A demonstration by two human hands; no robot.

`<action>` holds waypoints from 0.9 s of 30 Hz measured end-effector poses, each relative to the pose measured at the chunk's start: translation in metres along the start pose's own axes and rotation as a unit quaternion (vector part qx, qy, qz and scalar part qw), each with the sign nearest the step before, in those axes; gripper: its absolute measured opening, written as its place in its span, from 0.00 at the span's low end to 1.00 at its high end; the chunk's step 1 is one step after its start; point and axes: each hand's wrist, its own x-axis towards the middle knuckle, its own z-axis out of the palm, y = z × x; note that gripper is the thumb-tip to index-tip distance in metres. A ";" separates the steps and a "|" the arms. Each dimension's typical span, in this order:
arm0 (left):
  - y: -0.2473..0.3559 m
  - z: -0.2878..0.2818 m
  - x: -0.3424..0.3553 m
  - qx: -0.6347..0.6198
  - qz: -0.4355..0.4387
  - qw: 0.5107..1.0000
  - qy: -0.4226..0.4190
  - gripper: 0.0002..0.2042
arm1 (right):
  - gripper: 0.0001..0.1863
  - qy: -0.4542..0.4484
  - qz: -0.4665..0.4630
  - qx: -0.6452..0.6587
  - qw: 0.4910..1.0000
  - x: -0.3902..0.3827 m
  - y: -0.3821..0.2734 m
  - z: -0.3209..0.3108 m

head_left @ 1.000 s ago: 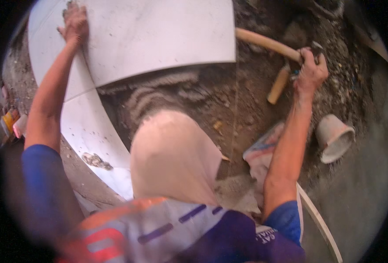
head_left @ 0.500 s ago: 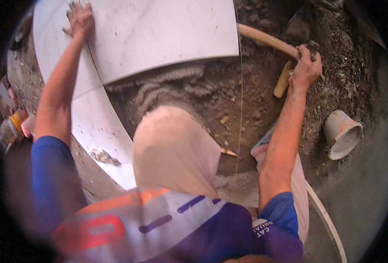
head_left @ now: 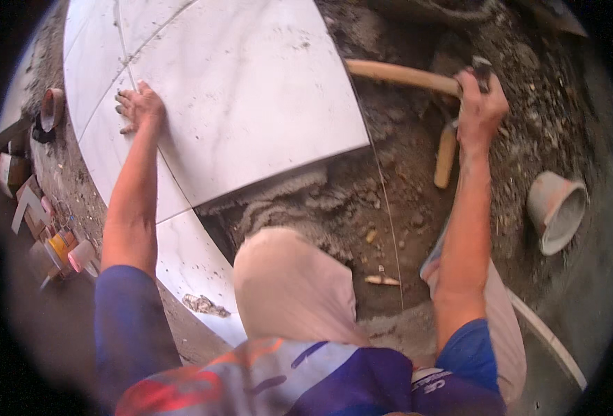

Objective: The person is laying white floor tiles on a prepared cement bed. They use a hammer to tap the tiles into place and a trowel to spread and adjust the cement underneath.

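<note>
The right hand point(head_left: 482, 111) is clenched around the metal-headed end of a hammer point(head_left: 403, 75), so the tool is held the wrong way round. Its dark head pokes out on the far side of the fist, just beyond the curled fingers, while the pale wooden handle runs out leftward from them over the dirt point(head_left: 424, 236). The free end of the handle lies right at the right edge of a big white tile point(head_left: 258, 104); whether it touches that edge I cannot tell

The left hand point(head_left: 140, 109) grasps nothing. It lies palm down with its fingers spread, across the seam between the big tile and the next white tile point(head_left: 112, 149) on the left, well apart from the hammer

Along the near edge of the big tile shows rough, ridged mortar point(head_left: 285, 201). A thin string point(head_left: 390, 222) runs from the tile's right side toward the near side, passing right of a small wood chip point(head_left: 382, 280). Another wooden handle point(head_left: 445, 156) lies on the dirt just left of the right wrist. Farther right, a grey bucket point(head_left: 546, 201) lies tilted. On the near left, a crumpled grey lump point(head_left: 204, 305) rests on the tiling, and a yellow tub point(head_left: 62, 244) stands beside a pink cup point(head_left: 81, 256)
</note>
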 end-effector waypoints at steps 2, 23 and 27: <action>-0.016 -0.006 -0.017 -0.004 -0.012 1.000 -0.016 0.40 | 0.14 -0.045 0.083 -0.044 0.995 0.010 0.003 -0.031; 0.007 0.000 -0.016 -0.003 0.007 1.000 0.007 0.39 | 0.08 -0.038 0.111 0.033 0.993 0.011 0.026 0.034; -0.007 0.001 -0.012 0.010 0.008 1.000 0.005 0.40 | 0.14 -0.110 0.173 0.071 0.976 0.024 0.030 0.016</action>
